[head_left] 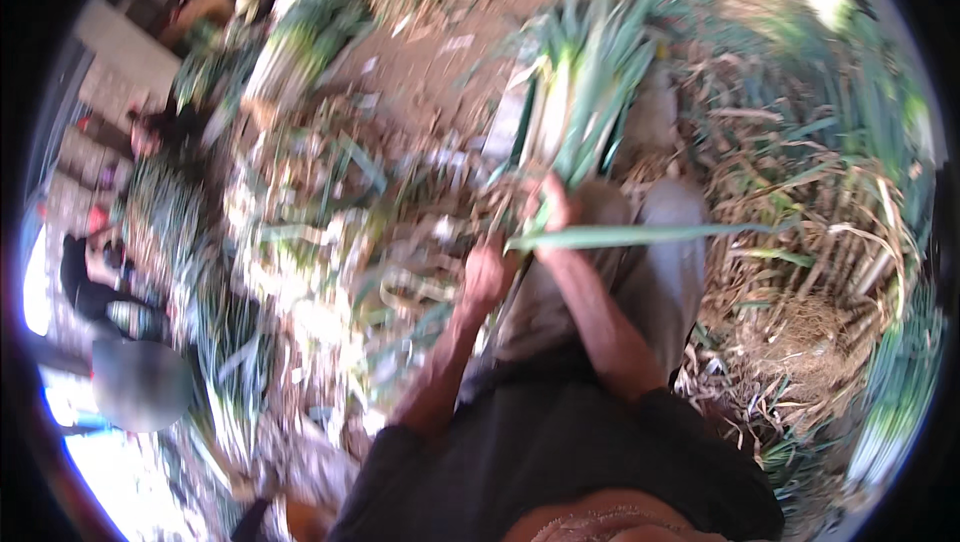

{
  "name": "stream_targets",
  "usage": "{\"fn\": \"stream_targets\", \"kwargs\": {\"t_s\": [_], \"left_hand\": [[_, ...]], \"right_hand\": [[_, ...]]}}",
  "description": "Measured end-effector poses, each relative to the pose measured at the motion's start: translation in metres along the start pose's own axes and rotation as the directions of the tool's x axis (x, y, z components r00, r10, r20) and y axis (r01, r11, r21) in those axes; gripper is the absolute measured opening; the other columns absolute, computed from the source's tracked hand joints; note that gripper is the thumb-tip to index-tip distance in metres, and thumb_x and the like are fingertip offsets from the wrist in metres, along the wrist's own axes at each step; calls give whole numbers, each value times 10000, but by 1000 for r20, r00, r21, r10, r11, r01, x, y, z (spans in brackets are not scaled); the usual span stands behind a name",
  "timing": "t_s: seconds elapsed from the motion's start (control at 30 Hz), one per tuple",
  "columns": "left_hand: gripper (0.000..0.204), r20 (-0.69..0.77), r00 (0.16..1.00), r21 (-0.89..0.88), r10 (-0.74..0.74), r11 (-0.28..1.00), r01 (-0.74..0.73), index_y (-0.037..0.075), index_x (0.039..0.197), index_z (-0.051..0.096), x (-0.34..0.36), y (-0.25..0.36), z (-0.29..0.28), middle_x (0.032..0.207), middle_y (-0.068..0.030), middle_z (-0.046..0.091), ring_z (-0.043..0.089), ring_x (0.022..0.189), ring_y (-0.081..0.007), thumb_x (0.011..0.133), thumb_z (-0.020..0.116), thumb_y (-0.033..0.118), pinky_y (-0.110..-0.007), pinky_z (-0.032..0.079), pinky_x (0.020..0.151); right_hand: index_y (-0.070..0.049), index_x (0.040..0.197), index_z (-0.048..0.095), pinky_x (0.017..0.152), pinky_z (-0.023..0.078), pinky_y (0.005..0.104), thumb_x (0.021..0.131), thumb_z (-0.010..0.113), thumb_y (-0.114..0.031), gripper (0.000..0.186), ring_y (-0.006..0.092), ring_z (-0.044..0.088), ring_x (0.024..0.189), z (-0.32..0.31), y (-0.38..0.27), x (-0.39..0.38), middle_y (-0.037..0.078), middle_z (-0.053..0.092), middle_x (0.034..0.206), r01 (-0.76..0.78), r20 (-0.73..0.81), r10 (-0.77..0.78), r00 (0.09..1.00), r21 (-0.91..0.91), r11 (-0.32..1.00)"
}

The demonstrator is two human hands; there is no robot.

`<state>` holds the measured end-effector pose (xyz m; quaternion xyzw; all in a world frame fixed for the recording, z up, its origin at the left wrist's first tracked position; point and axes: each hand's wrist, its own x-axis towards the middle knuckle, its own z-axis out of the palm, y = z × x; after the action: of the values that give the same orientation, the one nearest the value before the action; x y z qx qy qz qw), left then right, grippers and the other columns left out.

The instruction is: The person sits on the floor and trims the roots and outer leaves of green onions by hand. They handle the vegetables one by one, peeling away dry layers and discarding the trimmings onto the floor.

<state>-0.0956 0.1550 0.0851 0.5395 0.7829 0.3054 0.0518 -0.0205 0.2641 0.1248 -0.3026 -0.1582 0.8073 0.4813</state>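
Observation:
In front of my knees lies a bundle of leeks (572, 92), white stems toward me and green tops pointing away. My right hand (556, 210) is closed around a leek (544, 216) at the near end of that bundle. A long green leaf (640, 235) stretches from there to the right, across my right wrist and my knees. Just left of and below it, my left hand (488, 272) is closed, fingers curled; motion blur hides what they grip, if anything. Both forearms reach up from the lower edge, hands almost touching.
Peeled dry leaves (310, 232) cover the ground on my left. To my right is a heap of untrimmed leeks (810, 232) with roots and withered leaves. Another leek bundle (290, 52) lies far left, near bare soil (420, 72). Other people work at the left edge.

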Motion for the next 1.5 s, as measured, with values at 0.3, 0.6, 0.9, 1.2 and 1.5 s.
{"fn": "stream_targets", "kwargs": {"t_s": [0.3,0.6,0.9,1.2,1.5], "left_hand": [[233,-99,985,117,-139,982,151,28,852,485,-5,9,-24,755,-178,557,555,682,-379,750,627,182,-475,446,576],[202,-125,989,216,-75,971,101,50,893,501,-68,-48,-44,769,-115,553,572,724,-304,754,616,142,-416,437,550],[179,-249,964,340,94,940,-4,59,685,460,-93,-58,-63,615,-75,500,543,509,-238,787,590,129,-361,417,414],[179,-208,966,273,154,958,-94,57,709,471,-97,-30,-77,607,-60,486,511,475,-222,790,597,154,-333,393,388],[175,-89,984,174,154,975,-137,48,750,490,-120,-20,-81,633,-66,477,513,515,-224,708,616,162,-352,411,415]], "right_hand": [[118,955,499,513,416,304,783,531,-615,754,117,355,425,-9,-10,24,-9,368,514,88,89,-81,993,-86,992],[-40,815,545,547,399,333,780,493,-655,618,125,354,426,5,-25,2,-11,361,485,10,123,-2,992,-65,998],[-111,709,465,486,364,302,738,587,-626,531,93,293,403,29,-23,-27,-49,320,467,19,-175,-33,984,-82,996],[-120,681,409,449,382,253,751,610,-579,506,75,293,395,-4,-41,-16,-58,296,470,194,-122,-224,967,-217,957],[-81,686,414,474,362,252,833,587,-449,431,87,309,422,33,-61,-63,-32,307,490,145,-93,-167,982,-214,966]]}}
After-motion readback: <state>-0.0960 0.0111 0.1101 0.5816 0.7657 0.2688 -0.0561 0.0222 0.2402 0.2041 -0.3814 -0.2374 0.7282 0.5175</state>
